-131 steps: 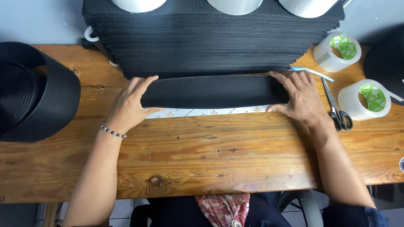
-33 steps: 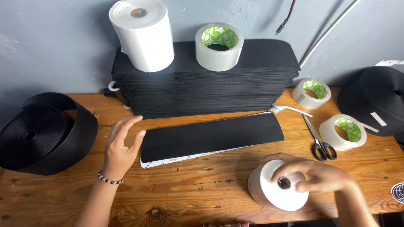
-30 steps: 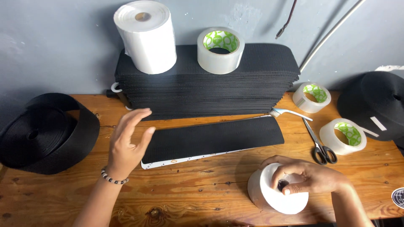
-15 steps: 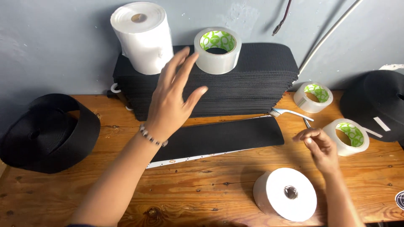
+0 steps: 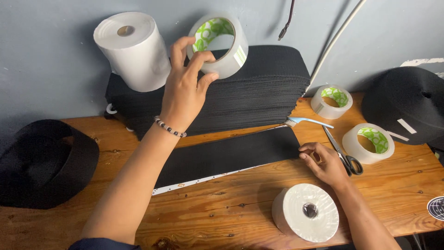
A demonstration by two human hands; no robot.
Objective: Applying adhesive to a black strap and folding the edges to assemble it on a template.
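My left hand [image 5: 185, 88] reaches up and grips a clear tape roll [image 5: 221, 44] that sits tilted on top of a tall stack of black strips [image 5: 259, 97]. My right hand [image 5: 323, 162] rests with bent fingers on the right end of a single black strip [image 5: 226, 155] lying on the wooden table [image 5: 222, 208]. A white backing edge shows along the strip's near side. A white paper roll [image 5: 306, 212] lies flat just in front of my right hand.
A second white roll [image 5: 134, 51] stands on the stack's left end. Two tape rolls [image 5: 329, 101] [image 5: 368, 142], scissors [image 5: 343, 155] and a brush [image 5: 307, 121] lie at the right. Black webbing coils sit at far left [image 5: 41, 162] and far right [image 5: 407, 106]. A grey wall is behind.
My left hand rose from the black strip to the tape roll on the stack and closed on it. My right hand let go of the white roll and moved to the strip's right end.
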